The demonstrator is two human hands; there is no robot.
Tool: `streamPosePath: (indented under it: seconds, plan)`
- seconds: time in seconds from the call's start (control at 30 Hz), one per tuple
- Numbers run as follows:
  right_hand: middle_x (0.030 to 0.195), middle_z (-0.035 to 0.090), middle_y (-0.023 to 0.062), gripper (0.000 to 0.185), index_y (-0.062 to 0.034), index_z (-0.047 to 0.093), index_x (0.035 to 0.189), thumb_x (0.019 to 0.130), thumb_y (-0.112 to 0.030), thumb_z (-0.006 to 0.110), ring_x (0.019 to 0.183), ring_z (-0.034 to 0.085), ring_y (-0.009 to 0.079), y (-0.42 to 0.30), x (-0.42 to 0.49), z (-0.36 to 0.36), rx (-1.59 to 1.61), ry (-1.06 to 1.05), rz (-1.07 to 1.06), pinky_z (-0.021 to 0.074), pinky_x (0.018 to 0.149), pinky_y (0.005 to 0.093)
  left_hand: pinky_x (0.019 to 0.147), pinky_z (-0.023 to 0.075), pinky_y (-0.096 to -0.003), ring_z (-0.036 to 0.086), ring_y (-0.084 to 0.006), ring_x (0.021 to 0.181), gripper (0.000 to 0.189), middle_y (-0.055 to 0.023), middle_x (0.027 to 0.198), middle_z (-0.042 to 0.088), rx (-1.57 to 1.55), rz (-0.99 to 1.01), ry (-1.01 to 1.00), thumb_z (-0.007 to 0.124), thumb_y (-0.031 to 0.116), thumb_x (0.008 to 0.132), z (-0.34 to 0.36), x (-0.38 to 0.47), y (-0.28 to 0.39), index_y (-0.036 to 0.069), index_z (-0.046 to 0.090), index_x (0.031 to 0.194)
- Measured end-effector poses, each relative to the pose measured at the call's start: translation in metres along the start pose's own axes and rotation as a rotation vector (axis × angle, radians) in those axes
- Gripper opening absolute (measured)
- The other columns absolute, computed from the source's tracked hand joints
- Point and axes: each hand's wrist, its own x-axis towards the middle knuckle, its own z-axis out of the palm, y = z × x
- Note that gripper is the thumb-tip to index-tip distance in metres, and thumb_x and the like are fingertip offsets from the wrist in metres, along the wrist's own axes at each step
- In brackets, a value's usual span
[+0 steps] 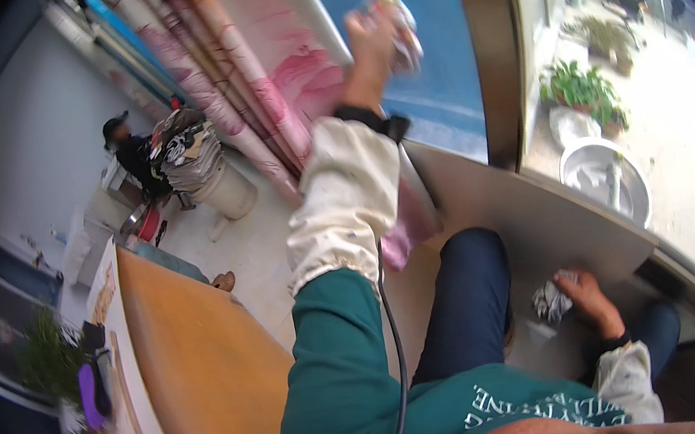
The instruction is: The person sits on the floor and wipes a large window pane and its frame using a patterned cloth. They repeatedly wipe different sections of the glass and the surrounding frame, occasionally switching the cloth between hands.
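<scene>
My left hand (371, 40) is raised in front of a tall blue panel (436, 91), shut on a crumpled multicoloured wad (402, 29). The wad is blurred; I cannot tell whether it is paper or cloth, or whether it touches the panel. Lower right, my right hand (589, 303) grips a crumpled black-and-white wad (552, 299), seemingly printed paper, above a grey ledge (521, 219). Both forearms wear cream sleeve covers, with dark bands at the wrists.
Pink-patterned rolls (233, 66) lean beside the panel. An orange-brown tabletop (196, 371) lies at left. Behind it are a stack of papers on a bin (223, 188) and a seated person (132, 154). Beyond the window frame (494, 50) are potted plants (583, 94) and a metal basin (640, 189).
</scene>
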Motion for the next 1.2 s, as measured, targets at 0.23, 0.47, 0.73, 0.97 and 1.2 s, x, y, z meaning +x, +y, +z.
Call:
streamPosePath:
  seconds: [0.23, 0.47, 0.73, 0.97, 1.2]
  plan:
    - [0.099, 0.072, 0.0179, 0.036, 0.0016, 0.069, 0.110, 0.089, -0.027, 0.067, 0.093, 0.069, 0.0289, -0.014, -0.003, 0.003, -0.130, -0.003, -0.190, 0.0521, 0.084, 0.0390, 0.055, 0.0534, -0.0387, 0.057, -0.0210, 0.056, 0.030, -0.0089, 0.075, 0.060, -0.393, 0.513, -0.668, 0.054, 0.033, 0.103, 0.058, 0.104, 0.193, 0.007, 0.057, 0.117]
    - [0.099, 0.071, 0.0234, 0.042, -0.0019, 0.072, 0.107, 0.085, -0.038, 0.069, 0.094, 0.068, 0.0394, -0.021, -0.011, 0.007, -0.214, 0.006, -0.187, 0.0529, 0.084, 0.0424, 0.082, 0.0533, -0.0358, 0.061, -0.0237, 0.098, 0.043, -0.0150, 0.121, 0.060, 0.082, 0.791, -0.218, 0.051, 0.031, 0.105, 0.092, 0.053, 0.154, 0.000, 0.051, 0.133]
    - [0.097, 0.071, 0.0239, 0.045, -0.0018, 0.072, 0.105, 0.082, -0.041, 0.072, 0.094, 0.068, 0.0394, -0.012, -0.024, -0.005, -0.236, -0.026, -0.118, 0.0533, 0.083, 0.0418, 0.102, 0.0437, -0.0376, 0.058, -0.0335, 0.118, 0.047, -0.0227, 0.134, 0.057, 0.476, 0.511, -0.355, 0.050, 0.030, 0.105, 0.017, -0.054, -0.028, -0.003, 0.049, 0.138]
    - [0.098, 0.070, 0.0249, 0.045, -0.0020, 0.073, 0.106, 0.081, -0.040, 0.072, 0.094, 0.067, 0.0405, 0.000, -0.034, -0.011, -0.237, 0.050, -0.121, 0.0531, 0.084, 0.0426, 0.097, 0.0489, -0.0399, 0.059, -0.0302, 0.116, 0.053, -0.0166, 0.128, 0.058, 0.398, 0.120, -0.231, 0.058, 0.036, 0.101, 0.008, -0.114, 0.001, 0.002, 0.046, 0.138]
    - [0.095, 0.070, 0.0243, 0.042, -0.0022, 0.073, 0.103, 0.082, -0.039, 0.072, 0.092, 0.067, 0.0410, -0.010, -0.036, -0.007, -0.256, 0.021, -0.136, 0.0531, 0.083, 0.0438, 0.089, 0.0571, -0.0376, 0.059, -0.0271, 0.118, 0.055, -0.0204, 0.138, 0.050, 0.065, 0.792, -0.265, 0.056, 0.032, 0.103, 0.079, -0.076, 0.186, -0.002, 0.042, 0.144]
